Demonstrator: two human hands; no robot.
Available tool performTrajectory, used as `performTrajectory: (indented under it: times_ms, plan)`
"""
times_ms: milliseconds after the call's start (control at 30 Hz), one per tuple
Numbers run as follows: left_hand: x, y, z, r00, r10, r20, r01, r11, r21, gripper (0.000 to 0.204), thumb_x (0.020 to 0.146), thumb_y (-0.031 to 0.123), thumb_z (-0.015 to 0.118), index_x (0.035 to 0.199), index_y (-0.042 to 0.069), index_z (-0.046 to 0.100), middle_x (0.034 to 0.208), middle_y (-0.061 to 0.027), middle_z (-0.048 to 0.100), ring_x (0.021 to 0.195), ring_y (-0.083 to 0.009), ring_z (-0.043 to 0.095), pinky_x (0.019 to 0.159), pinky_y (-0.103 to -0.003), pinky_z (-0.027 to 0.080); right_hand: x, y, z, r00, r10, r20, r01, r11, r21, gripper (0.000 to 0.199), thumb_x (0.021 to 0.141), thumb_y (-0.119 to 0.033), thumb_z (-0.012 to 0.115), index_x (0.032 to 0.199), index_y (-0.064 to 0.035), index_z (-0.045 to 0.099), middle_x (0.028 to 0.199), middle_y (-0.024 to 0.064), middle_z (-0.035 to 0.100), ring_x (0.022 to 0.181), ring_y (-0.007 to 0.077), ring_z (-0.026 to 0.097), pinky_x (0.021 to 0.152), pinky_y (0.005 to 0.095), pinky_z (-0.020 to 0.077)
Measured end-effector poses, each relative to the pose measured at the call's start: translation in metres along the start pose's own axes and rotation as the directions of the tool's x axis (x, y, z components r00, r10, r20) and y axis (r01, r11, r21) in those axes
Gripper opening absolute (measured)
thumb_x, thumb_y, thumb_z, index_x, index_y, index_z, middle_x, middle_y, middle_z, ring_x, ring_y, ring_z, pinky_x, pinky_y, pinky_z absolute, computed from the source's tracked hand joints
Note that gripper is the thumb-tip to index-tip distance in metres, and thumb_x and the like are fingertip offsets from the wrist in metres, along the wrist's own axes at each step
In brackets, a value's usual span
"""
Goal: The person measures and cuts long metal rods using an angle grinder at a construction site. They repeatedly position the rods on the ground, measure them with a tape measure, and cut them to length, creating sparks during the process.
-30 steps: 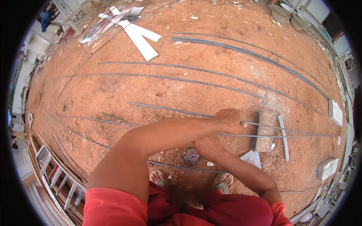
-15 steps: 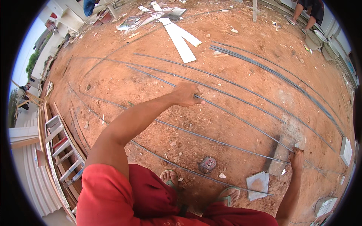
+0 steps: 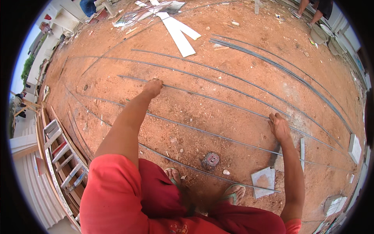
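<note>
Several long thin steel rods lie across red dirt ground. My left hand reaches out to the left and is closed around one rod near its left stretch. My right hand is lower right, fingers curled down onto the right part of a rod; it looks like the same rod, but I cannot be sure. My feet in sandals stand near the bottom, behind another rod.
White boards lie at the far top. A small round metal cover sits by my feet, a grey flat tile to its right. A ladder lies at the left edge. Another person's legs stand top right.
My hands, close together on a rod a second ago, have spread apart: the left slid out to the left along the rod, the right moved to the right. The view has tilted.
</note>
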State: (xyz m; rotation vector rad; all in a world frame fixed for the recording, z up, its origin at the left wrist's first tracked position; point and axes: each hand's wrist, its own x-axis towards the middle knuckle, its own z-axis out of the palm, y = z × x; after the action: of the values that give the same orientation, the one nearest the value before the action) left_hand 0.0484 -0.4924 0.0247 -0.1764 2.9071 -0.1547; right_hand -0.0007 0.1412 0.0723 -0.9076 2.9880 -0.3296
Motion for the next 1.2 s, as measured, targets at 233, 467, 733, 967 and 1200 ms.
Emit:
performTrajectory:
  times_ms: [233, 467, 733, 967, 1200]
  plan:
    - [0.013, -0.018, 0.023, 0.996, -0.09, -0.008, 0.09, 0.97, 0.226, 0.033, 0.098, 0.01, 0.049, 0.13, 0.006, 0.057, 0.139, -0.0169, 0.059, 0.127, -0.0362, 0.059, 0.102, -0.046, 0.052, 0.017, -0.014, 0.061, 0.992, -0.022, -0.127, 0.003, 0.989, -0.15, 0.019, 0.092, -0.009, 0.061, 0.109, -0.0027, 0.066, 0.104, 0.018, 0.067, 0.1, 0.0354, 0.068, 0.093, 0.045, 0.0516]
    - [0.016, -0.008, 0.035, 0.974, -0.162, 0.159, 0.147, 0.984, 0.104, 0.067, 0.094, 0.005, 0.055, 0.157, 0.012, 0.034, 0.157, -0.0138, 0.045, 0.14, -0.0354, 0.049, 0.109, -0.052, 0.047, -0.046, -0.08, 0.03, 0.988, 0.141, -0.069, -0.097, 0.893, 0.439, 0.025, 0.096, -0.023, 0.069, 0.111, -0.0031, 0.07, 0.105, 0.0156, 0.067, 0.102, 0.0336, 0.066, 0.096, 0.0466, 0.0491]
    - [-0.001, 0.009, 0.03, 0.919, 0.277, -0.281, -0.334, 0.926, -0.177, 0.034, 0.105, 0.025, 0.052, 0.087, -0.005, 0.057, 0.092, -0.0301, 0.06, 0.088, -0.0501, 0.058, 0.075, -0.056, 0.046, -0.098, -0.082, 0.067, 0.998, -0.031, -0.057, 0.042, 0.979, 0.199, 0.012, 0.086, -0.013, 0.063, 0.096, -0.007, 0.065, 0.092, 0.0097, 0.065, 0.098, 0.0269, 0.065, 0.089, 0.0414, 0.0479]
    - [-0.113, 0.03, 0.033, 0.883, 0.464, -0.071, -0.438, 0.762, -0.476, 0.052, 0.107, 0.043, 0.044, 0.081, -0.001, 0.051, 0.063, -0.0174, 0.048, 0.061, -0.0349, 0.053, 0.06, -0.047, 0.04, -0.116, -0.059, 0.065, 0.996, -0.016, -0.084, 0.031, 0.983, 0.182, 0.012, 0.092, -0.018, 0.059, 0.096, -0.0082, 0.064, 0.096, 0.0077, 0.064, 0.101, 0.0266, 0.063, 0.092, 0.0408, 0.0472]
    - [-0.137, 0.017, 0.059, 0.893, 0.443, 0.074, -0.374, 0.825, -0.424, 0.078, 0.103, 0.066, 0.031, 0.064, 0.0, 0.042, 0.056, -0.0162, 0.039, 0.053, -0.0334, 0.042, 0.055, -0.049, 0.032, -0.148, -0.046, 0.044, 0.999, 0.02, -0.04, -0.015, 0.991, 0.136, 0.015, 0.095, -0.023, 0.06, 0.097, -0.0091, 0.063, 0.095, 0.0074, 0.062, 0.101, 0.0249, 0.062, 0.091, 0.0405, 0.0448]
